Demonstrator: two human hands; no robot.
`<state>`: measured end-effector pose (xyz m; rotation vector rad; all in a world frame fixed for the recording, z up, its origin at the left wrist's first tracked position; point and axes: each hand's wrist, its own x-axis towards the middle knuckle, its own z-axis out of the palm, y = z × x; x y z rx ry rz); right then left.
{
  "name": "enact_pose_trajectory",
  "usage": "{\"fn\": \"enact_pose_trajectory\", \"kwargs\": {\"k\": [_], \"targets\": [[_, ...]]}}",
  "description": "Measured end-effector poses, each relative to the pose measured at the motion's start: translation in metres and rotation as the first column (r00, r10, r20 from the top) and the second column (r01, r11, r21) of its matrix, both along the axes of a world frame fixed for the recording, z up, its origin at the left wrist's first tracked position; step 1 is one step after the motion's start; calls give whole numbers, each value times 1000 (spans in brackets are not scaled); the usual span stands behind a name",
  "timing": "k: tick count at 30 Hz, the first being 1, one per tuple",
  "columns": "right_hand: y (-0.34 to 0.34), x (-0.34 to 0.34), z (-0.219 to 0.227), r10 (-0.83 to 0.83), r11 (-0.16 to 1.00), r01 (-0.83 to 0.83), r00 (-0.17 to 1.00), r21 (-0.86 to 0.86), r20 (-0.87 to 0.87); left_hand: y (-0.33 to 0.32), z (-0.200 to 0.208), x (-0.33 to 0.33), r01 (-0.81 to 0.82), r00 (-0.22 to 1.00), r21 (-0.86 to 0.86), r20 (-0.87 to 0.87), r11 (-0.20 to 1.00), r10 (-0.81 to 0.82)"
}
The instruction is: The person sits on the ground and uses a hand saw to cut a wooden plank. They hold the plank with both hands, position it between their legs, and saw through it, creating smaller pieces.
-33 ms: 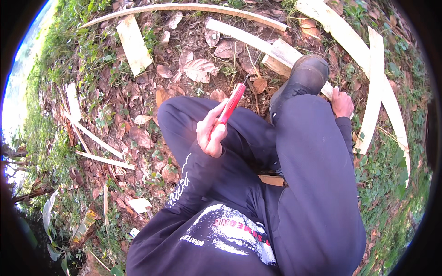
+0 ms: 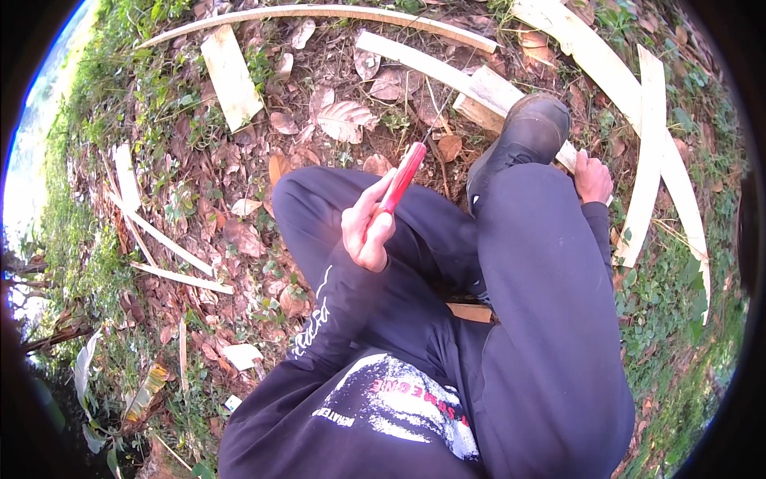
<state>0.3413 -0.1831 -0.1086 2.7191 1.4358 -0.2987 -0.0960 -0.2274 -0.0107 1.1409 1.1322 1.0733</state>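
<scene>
My left hand [image 2: 367, 231], raised over my left leg, is closed around a long red tool handle [image 2: 404, 177]. The handle tilts up and to the right; a working end cannot be clearly made out. Beyond my right knee, my right hand [image 2: 593, 178] has its fingers curled on the end of a pale wooden strip [image 2: 415, 62]. That strip runs away to the far left, passing under my dark boot [image 2: 536, 129]. Under it, near the boot, lies a short wooden block [image 2: 479, 113].
A long curved strip [image 2: 319, 12] lies along the far side. At the right, a broad plank [image 2: 598, 60] crosses a narrower board [image 2: 645, 160]. A short flat board [image 2: 231, 77] and several thin strips [image 2: 167, 243] lie at the left among dry leaves and grass.
</scene>
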Motion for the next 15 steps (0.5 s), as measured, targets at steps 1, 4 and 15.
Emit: {"fn": "enact_pose_trajectory", "kwargs": {"k": [1,4,15], "targets": [[0,2,-2,1,1000,0,1000,-11,7,2,0,1,4,1000,12,-9,1000,-4],[-1,4,-5,3,1000,-3,1000,-20,18,2,-4,1,16,999,18,-36,1000,-16],[-1,6,-8,2,1000,-1,999,-18,40,-7,-2,-1,15,998,7,-62,1000,-15]]}}
